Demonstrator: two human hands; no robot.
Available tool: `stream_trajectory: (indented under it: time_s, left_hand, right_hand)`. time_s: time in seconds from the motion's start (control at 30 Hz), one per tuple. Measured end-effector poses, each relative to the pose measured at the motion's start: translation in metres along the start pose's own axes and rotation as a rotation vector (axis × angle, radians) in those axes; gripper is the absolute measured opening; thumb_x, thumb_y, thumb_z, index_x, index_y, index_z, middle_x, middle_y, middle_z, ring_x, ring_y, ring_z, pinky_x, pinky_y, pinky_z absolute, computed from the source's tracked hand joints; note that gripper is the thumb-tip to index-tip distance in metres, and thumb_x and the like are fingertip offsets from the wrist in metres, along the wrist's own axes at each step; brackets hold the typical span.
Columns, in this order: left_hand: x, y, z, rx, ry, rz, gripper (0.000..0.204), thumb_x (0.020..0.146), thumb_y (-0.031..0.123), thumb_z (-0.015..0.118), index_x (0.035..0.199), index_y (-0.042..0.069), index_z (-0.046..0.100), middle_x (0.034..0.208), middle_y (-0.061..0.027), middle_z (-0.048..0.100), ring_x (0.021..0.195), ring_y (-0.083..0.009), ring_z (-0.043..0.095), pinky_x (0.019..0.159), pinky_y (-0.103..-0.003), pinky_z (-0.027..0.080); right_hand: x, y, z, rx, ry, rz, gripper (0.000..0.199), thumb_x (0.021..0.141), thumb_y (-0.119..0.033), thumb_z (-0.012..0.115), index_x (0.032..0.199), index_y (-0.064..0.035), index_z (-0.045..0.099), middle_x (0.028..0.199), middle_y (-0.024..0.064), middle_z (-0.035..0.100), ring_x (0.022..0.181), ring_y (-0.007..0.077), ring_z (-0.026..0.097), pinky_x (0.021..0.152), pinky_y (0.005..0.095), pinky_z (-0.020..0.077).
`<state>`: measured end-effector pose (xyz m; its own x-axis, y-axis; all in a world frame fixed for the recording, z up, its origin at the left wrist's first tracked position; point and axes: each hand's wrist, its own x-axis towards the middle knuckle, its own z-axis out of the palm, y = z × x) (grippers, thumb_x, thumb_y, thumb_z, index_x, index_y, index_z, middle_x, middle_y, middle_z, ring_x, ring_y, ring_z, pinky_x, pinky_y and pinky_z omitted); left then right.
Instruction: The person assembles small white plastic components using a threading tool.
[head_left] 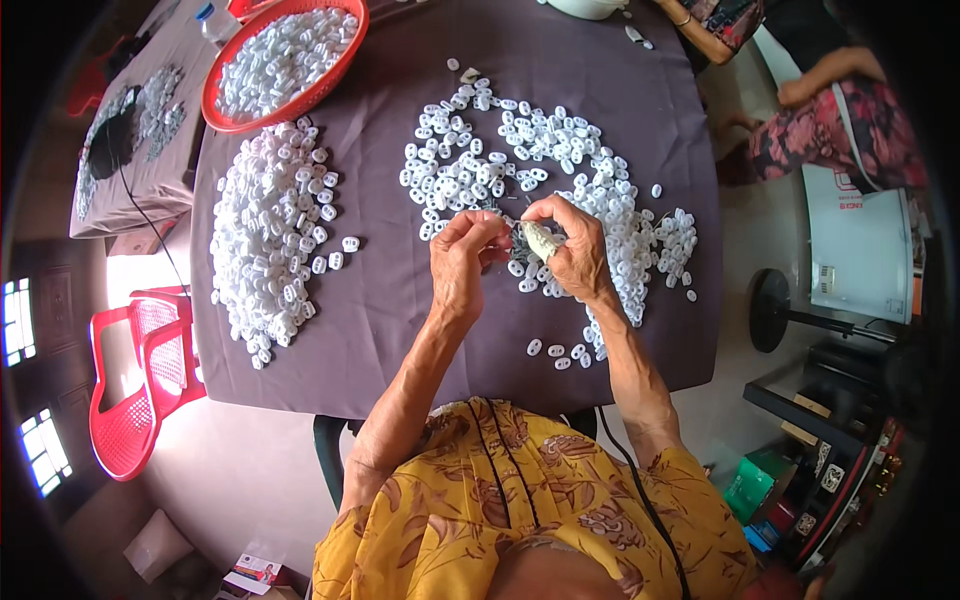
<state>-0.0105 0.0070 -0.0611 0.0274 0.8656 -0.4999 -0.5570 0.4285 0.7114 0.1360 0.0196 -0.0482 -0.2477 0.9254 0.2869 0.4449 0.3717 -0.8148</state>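
Observation:
My left hand [462, 262] and my right hand [580, 248] meet over the table, fingertips close together in a pinch. What they pinch is too small to make out. A pale wrapping [541, 241] covers a finger of my right hand. Partly hidden beneath the fingers lies a small heap of dark, thin metal bits [518, 250]. Around and beyond both hands spread loose white oval plastic pieces [455, 172], each with two dark openings. More of these ovals lie beside and under my right wrist.
A dark cloth covers the table [390, 330]. At its left lies a long pile of white pieces [268, 235], below a red basket [211, 100] full of white pieces. A clear bottle [215, 25] stands behind. A red chair [135, 410] is at left; another person's arm [705, 40] shows far right.

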Motion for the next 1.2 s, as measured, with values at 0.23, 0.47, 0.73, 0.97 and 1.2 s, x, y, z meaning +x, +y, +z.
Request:
stream_trajectory:
  time_s: [0.23, 0.47, 0.73, 0.97, 1.2]
  left_hand:
    - [0.008, -0.009, 0.003, 0.238, -0.011, 0.051, 0.013, 0.079, 0.018, 0.060, 0.080, 0.004, 0.060, 0.072, -0.0018, 0.060, 0.062, -0.0098, 0.056, 0.058, -0.022, 0.045]
    - [0.008, -0.015, 0.002, 0.201, -0.082, 0.006, 0.017, 0.082, 0.021, 0.061, 0.081, 0.004, 0.061, 0.073, -0.0017, 0.060, 0.063, -0.0089, 0.056, 0.058, -0.023, 0.045]
    - [0.004, -0.012, -0.002, 0.107, -0.183, -0.026, 0.017, 0.083, 0.020, 0.060, 0.078, 0.003, 0.060, 0.072, -0.0022, 0.060, 0.061, -0.0078, 0.054, 0.057, -0.022, 0.045]
    - [0.000, -0.008, 0.001, 0.021, -0.238, -0.085, 0.015, 0.084, 0.016, 0.059, 0.077, 0.003, 0.059, 0.070, -0.0023, 0.058, 0.063, -0.0104, 0.055, 0.061, -0.024, 0.044]
    - [0.005, -0.006, 0.006, 0.785, -0.159, 0.496, 0.020, 0.083, 0.017, 0.060, 0.091, -0.001, 0.060, 0.080, -0.0092, 0.061, 0.071, -0.0212, 0.059, 0.065, -0.031, 0.047]
  right_hand:
    - [-0.003, 0.008, -0.003, -0.076, -0.003, 0.040, 0.016, 0.069, 0.005, 0.053, 0.084, -0.0012, 0.054, 0.079, 0.0091, 0.059, 0.074, 0.0231, 0.059, 0.066, 0.0302, 0.0452]
    - [-0.003, 0.016, -0.002, -0.227, 0.014, -0.168, 0.023, 0.063, 0.008, 0.057, 0.081, -0.0051, 0.053, 0.074, 0.0078, 0.055, 0.072, 0.0281, 0.054, 0.067, 0.0376, 0.0421]
    - [-0.005, 0.007, -0.002, -0.209, 0.009, -0.193, 0.023, 0.063, 0.008, 0.057, 0.082, -0.0050, 0.053, 0.074, 0.0077, 0.054, 0.072, 0.0279, 0.053, 0.067, 0.0376, 0.0418]
    - [-0.009, 0.004, -0.004, 0.060, 0.007, 0.000, 0.019, 0.068, 0.006, 0.055, 0.085, -0.0031, 0.056, 0.076, 0.0084, 0.057, 0.069, 0.0265, 0.056, 0.062, 0.0342, 0.0449]
    - [-0.005, 0.016, -0.011, -0.041, 0.042, 0.132, 0.014, 0.074, 0.004, 0.053, 0.086, -0.0020, 0.055, 0.084, 0.0091, 0.062, 0.080, 0.0222, 0.062, 0.070, 0.0298, 0.0464]
